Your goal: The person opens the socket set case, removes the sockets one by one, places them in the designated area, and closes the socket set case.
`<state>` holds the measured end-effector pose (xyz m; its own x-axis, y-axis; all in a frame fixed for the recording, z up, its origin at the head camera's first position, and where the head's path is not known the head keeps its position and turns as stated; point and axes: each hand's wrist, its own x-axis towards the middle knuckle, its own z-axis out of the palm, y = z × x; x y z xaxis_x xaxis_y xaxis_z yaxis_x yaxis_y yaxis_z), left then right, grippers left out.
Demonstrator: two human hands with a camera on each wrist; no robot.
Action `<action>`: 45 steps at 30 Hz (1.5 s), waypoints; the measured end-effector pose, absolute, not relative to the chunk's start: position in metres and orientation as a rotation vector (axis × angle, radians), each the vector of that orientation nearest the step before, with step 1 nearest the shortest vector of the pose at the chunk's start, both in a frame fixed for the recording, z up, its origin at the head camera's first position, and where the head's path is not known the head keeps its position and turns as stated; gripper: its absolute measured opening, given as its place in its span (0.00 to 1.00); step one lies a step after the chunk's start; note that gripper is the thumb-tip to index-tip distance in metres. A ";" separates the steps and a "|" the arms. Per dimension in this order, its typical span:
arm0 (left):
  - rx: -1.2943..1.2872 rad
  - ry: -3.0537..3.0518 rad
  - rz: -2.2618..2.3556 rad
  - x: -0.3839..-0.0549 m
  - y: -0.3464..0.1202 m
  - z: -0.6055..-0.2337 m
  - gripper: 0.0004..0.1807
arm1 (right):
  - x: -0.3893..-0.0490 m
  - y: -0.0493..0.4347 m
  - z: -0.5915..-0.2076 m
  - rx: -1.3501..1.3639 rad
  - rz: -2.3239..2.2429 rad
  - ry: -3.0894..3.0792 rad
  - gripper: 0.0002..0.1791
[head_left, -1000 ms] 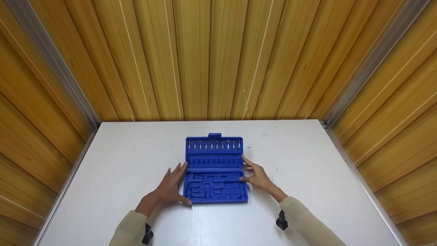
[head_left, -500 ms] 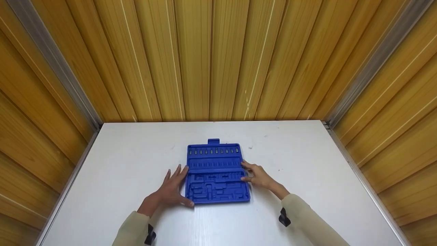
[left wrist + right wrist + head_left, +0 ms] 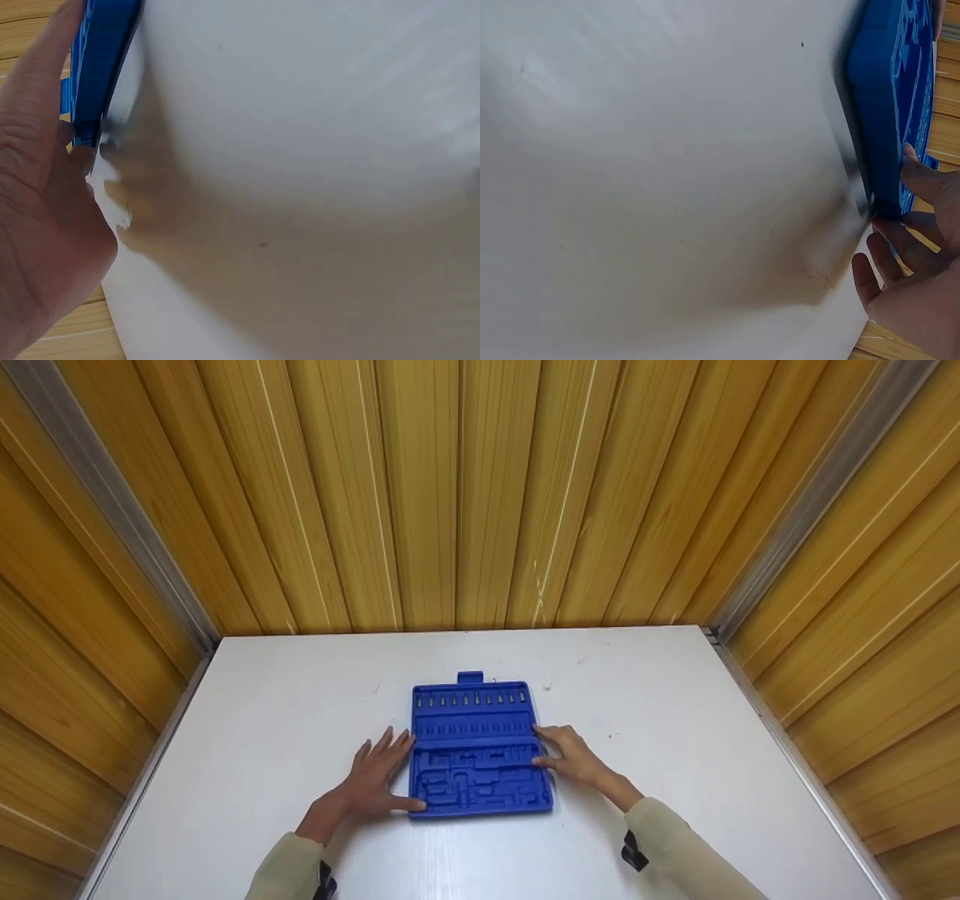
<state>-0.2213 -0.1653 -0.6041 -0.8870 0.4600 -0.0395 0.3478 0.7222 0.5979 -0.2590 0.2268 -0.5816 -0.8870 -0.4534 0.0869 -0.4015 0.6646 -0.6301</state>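
White tabletop (image 3: 289,712), roomy left and right, its side edges (image 3: 154,769) well apart from the unfolded blue case (image 3: 474,744), holds it between left hand (image 3: 367,781) — straight-fingered, touching — and right hand (image 3: 576,763), pinching it.

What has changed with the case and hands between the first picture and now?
The lid of the blue case tipped back and down, opening wider. Nothing was grasped or released: the left hand and right hand stay at its sides, and the metal bits remain in the lid.
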 end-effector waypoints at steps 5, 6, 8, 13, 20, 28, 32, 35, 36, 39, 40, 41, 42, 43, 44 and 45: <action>0.682 2.762 0.862 -0.222 -0.168 -0.600 0.68 | -0.257 0.227 -0.578 -0.683 -1.048 2.766 0.36; 0.687 2.753 0.859 -0.222 -0.169 -0.599 0.69 | -0.257 0.227 -0.578 -0.690 -1.045 2.768 0.36; 0.698 2.735 0.861 -0.222 -0.170 -0.598 0.71 | -0.258 0.228 -0.577 -0.725 -1.023 2.776 0.36; 0.734 2.720 0.865 -0.223 -0.171 -0.594 0.74 | -0.258 0.229 -0.573 -0.812 -0.985 2.789 0.35; 0.781 2.716 0.846 -0.223 -0.166 -0.585 0.75 | -0.259 0.232 -0.566 -0.791 -1.023 2.755 0.35; 0.785 2.727 0.807 -0.222 -0.165 -0.575 0.74 | -0.262 0.230 -0.557 -0.830 -0.994 2.732 0.34; 0.783 2.723 0.800 -0.219 -0.165 -0.572 0.75 | -0.264 0.229 -0.552 -0.855 -0.979 2.725 0.34; 0.777 2.721 0.799 -0.218 -0.165 -0.571 0.75 | -0.266 0.231 -0.549 -0.830 -0.971 2.708 0.34; 0.775 2.719 0.798 -0.218 -0.165 -0.571 0.75 | -0.266 0.231 -0.547 -0.831 -0.961 2.707 0.34; 0.772 2.718 0.798 -0.217 -0.166 -0.569 0.74 | -0.270 0.231 -0.543 -0.831 -0.918 2.708 0.34; 0.771 2.716 0.793 -0.217 -0.166 -0.568 0.74 | -0.271 0.230 -0.541 -0.829 -0.911 2.712 0.33; 0.770 2.715 0.787 -0.218 -0.166 -0.568 0.74 | -0.273 0.230 -0.539 -0.823 -0.904 2.718 0.32; 0.770 2.714 0.778 -0.218 -0.166 -0.568 0.74 | -0.275 0.229 -0.537 -0.821 -0.900 2.726 0.31; 0.769 2.715 0.769 -0.218 -0.166 -0.567 0.74 | -0.277 0.228 -0.535 -0.815 -0.905 2.734 0.30; 0.766 2.714 0.762 -0.218 -0.166 -0.567 0.74 | -0.280 0.227 -0.532 -0.806 -0.916 2.741 0.29; 0.765 2.714 0.758 -0.218 -0.166 -0.567 0.74 | -0.283 0.226 -0.530 -0.794 -0.934 2.743 0.27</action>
